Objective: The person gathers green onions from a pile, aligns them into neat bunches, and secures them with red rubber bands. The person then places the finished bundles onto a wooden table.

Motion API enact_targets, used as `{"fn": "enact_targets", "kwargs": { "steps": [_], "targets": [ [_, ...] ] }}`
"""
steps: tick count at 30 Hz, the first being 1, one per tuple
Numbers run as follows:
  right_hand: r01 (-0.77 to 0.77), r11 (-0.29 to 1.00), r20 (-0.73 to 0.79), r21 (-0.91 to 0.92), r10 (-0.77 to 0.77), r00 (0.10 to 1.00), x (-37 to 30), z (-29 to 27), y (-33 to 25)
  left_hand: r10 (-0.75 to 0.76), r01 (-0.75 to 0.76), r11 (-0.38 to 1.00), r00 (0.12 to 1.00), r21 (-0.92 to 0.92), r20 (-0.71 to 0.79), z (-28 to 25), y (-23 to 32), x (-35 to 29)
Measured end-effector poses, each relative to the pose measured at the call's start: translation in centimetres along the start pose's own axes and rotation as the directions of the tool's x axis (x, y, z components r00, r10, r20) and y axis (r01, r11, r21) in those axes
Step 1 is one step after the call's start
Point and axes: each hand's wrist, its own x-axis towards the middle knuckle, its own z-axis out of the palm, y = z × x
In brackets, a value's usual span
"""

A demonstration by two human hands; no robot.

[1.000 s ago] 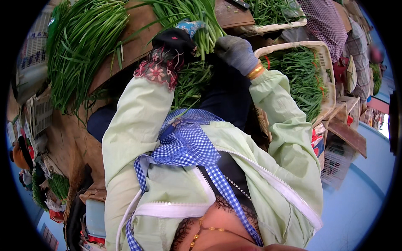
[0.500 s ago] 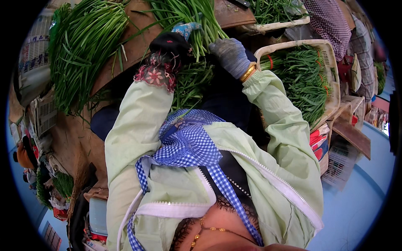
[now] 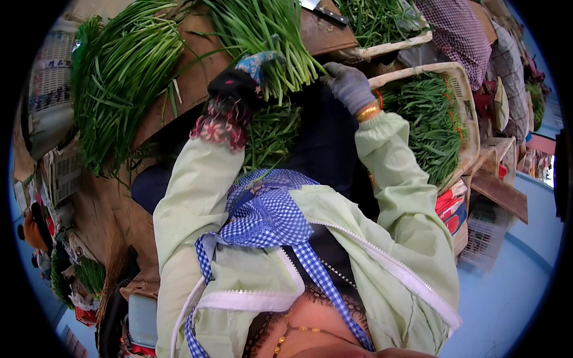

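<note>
My left hand [image 3: 255,67], in a blue flowered glove with a dark lace-edged cuff, is closed around a thick bunch of garlic chives [image 3: 293,56]. Their pale cut ends point down toward me; the leaves spread away at the top. Just right of these ends, my right hand [image 3: 346,86], in a grey-blue glove, has its fingers pinched together on a single chive stalk [image 3: 316,64] at the bunch's edge. Below the bunch, loose green trimmings [image 3: 271,134] lie in front of my checked blue apron [image 3: 268,206].
A big heap of chives [image 3: 122,83] lies on a brown board [image 3: 194,83] at left. To the right stands a cream basket [image 3: 473,134] with red-banded green bunches [image 3: 427,128]. A knife [image 3: 332,16] lies at the far side, beside another crate [image 3: 397,45] of greens.
My right hand has drawn away from the bunch to the right and slightly down, with a stalk at its fingertips. My left hand and bunch have shifted a little down and left.
</note>
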Motion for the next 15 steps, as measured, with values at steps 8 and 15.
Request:
{"fn": "enact_targets", "kwargs": {
  "steps": [8, 15],
  "targets": [
    [0.082, 0.994, -0.277, 0.068, -0.06, 0.959, 1.9, 0.1, -7.2, -0.072, -0.062, 0.073, 0.995, -0.995, -0.067, 1.0, 1.2, -6.4],
    [0.268, 0.893, -0.378, 0.36, -0.123, 0.918, -1.1, -0.1, -9.1, -0.221, -0.202, 0.125, 0.949, -0.971, -0.225, 2.0, 2.8, -9.0]
  ]
}}
